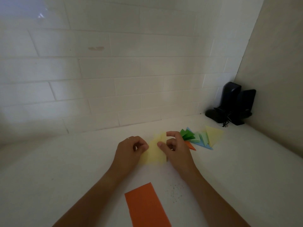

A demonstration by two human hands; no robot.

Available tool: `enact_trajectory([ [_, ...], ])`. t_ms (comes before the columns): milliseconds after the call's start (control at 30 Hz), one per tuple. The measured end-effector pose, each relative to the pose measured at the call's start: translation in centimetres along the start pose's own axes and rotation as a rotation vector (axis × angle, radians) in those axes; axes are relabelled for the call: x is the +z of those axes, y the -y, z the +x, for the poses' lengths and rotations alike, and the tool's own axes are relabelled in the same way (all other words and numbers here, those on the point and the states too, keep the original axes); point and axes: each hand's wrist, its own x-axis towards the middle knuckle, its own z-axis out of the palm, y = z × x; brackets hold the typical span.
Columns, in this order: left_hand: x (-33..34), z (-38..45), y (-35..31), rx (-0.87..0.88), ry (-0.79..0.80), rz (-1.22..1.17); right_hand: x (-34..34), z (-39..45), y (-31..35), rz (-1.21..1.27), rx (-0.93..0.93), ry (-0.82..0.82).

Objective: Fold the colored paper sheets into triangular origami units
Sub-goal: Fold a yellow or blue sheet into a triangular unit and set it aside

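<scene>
A pale yellow paper sheet [154, 153] lies partly folded on the white counter between my two hands. My left hand [129, 149] pinches its left edge with curled fingers. My right hand [176, 148] pinches its right side, thumb on the paper and forefinger raised over a lifted flap at the top. An orange sheet [146, 207] lies flat near the front edge, between my forearms. A row of folded triangular units [201, 137] in green, blue, orange and yellow lies just right of my right hand.
A white tiled wall [114, 79] stands close behind the counter. Two dark objects [232, 105] with a thin cord stand in the back right corner against a beige side wall. Small dark specks [175, 192] mark the counter right of the orange sheet.
</scene>
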Motion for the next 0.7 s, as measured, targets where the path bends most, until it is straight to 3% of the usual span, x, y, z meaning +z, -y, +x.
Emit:
enact_trajectory([
  [267, 0.13, 0.08, -0.42, -0.163, 0.039, -0.124, -0.17, -0.01, 0.36, -0.01, 0.01, 0.073],
  [467, -0.25, 0.22, -0.82, -0.151, 0.029, -0.313, -0.37, 0.06, 0.21, 0.008, -0.013, 0.183],
  [700, -0.48, 0.16, -0.85, -0.293, -0.014, -0.569, -0.43, -0.02, 0.29, 0.085, 0.008, 0.1],
])
